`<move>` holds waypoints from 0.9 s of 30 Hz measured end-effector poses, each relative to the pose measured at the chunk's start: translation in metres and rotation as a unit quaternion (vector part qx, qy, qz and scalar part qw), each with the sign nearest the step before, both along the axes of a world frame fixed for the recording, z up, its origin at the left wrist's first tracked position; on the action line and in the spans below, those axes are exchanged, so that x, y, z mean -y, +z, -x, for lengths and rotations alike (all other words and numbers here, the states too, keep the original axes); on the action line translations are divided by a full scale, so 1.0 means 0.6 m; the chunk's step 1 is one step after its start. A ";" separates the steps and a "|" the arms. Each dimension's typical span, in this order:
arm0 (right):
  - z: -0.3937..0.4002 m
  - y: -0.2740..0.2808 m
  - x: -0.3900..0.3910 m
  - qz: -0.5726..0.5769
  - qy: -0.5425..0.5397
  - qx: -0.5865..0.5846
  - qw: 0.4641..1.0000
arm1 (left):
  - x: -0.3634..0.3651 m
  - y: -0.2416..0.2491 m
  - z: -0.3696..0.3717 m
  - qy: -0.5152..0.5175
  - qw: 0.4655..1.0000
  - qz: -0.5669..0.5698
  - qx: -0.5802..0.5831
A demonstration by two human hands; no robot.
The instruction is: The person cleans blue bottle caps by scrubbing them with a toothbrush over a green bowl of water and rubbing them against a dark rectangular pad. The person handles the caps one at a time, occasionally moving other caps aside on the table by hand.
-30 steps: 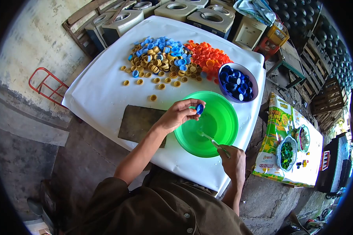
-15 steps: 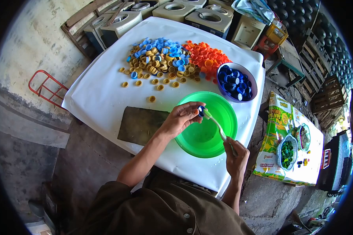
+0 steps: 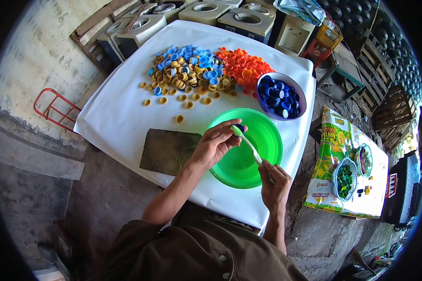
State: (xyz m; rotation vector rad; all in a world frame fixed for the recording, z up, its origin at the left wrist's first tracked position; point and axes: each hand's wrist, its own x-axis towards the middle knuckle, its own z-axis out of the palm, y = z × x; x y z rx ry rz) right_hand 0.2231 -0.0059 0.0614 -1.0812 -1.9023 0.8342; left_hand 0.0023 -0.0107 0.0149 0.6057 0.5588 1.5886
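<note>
Between the fingertips of my left hand (image 3: pixel 217 143) is a dark blue bottle cap (image 3: pixel 242 127), held over the green basin (image 3: pixel 269 154). My right hand (image 3: pixel 274 181) is closed round the handle of a white and green toothbrush (image 3: pixel 251 147). The brush head lies against the cap and partly covers it. A purple bowl (image 3: pixel 302 92) full of dark blue caps (image 3: pixel 281 96) stands just beyond the basin. To the left of the basin, a dark flat slab (image 3: pixel 166 152) lies on the white-covered table (image 3: pixel 112 122).
Farther back on the table are piled light blue caps (image 3: pixel 192 52), yellow caps (image 3: pixel 179 77) and orange caps (image 3: pixel 248 65). At right, a low table holds a basket of green caps (image 3: pixel 345 180). A red metal frame (image 3: pixel 56 110) stands at left, old appliance casings (image 3: pixel 147 28) behind.
The toothbrush has swung up and left across the cap, and my right hand has moved slightly up and left. My left hand has turned the cap, so its side now shows.
</note>
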 end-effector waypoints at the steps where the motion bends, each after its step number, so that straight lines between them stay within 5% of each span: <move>1: -0.004 0.001 -0.002 -0.001 -0.006 0.001 1.000 | 0.004 0.007 -0.002 0.006 1.000 0.006 -0.010; 12: -0.009 0.004 -0.005 0.000 -0.011 0.001 1.000 | 0.005 0.004 -0.004 0.072 0.996 -0.037 -0.032; 27: -0.015 -0.018 0.010 0.031 -0.028 -0.001 0.999 | -0.011 -0.004 0.000 0.145 0.986 0.041 -0.071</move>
